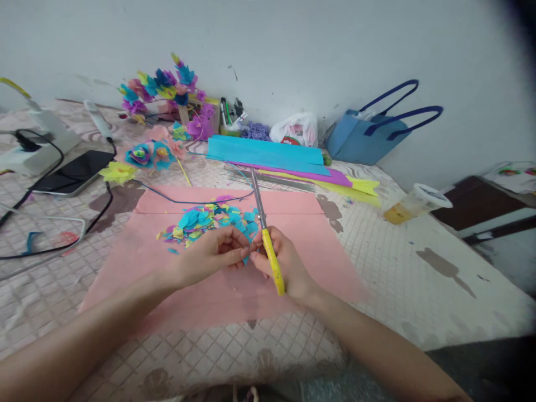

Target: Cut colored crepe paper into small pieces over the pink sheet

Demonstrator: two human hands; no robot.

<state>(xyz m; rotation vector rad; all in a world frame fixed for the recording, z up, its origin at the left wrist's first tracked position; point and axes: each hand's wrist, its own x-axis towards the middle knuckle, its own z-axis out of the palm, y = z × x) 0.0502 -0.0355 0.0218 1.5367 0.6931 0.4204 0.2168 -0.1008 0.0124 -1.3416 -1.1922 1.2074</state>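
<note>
My right hand (288, 262) holds a pair of scissors (272, 259) with yellow handles; their blades are together and point away from me. My left hand (224, 248) is closed in a pinch, fingertips meeting those of the right. A small piece of blue paper (246, 260) shows at the left fingertips, partly hidden by the fingers. Under both hands lies a pink paper sheet (184, 304). On it, just beyond my left hand, sits a pile of cut paper bits (201, 219) in blue, yellow and purple.
Rolled crepe paper (263, 153) lies behind the sheet. Paper flowers (161, 89) stand at the back left, near a phone (75, 173) and cables. A blue bag (355, 137) leans on the wall. A plastic cup (412, 205) with yellow liquid stands right.
</note>
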